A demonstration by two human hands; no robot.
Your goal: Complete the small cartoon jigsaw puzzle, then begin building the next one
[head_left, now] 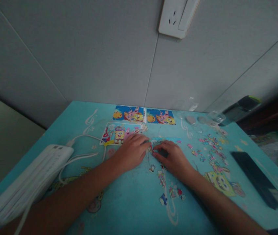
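My left hand (134, 150) and my right hand (172, 156) meet over the middle of the table, fingertips nearly touching. Small jigsaw puzzle pieces (151, 148) show between them, partly covered by the fingers. My right thumb and index finger pinch at a piece. The left fingers are curled and closed against the pieces, and their tips are partly hidden. A loose piece (152, 168) lies just below the hands. More puzzle pieces (161, 178) lie near my right wrist, with a blue one (163, 199) closer to me. Behind my left hand is a cartoon picture sheet (119, 133).
Two blue cartoon cards (129, 113) lie along the wall. Scattered puzzle pieces (212, 147) spread at right, near clear plastic containers (216, 118). A dark flat case (257, 178) lies at the right edge. A white power strip (43, 173) with cables occupies the left.
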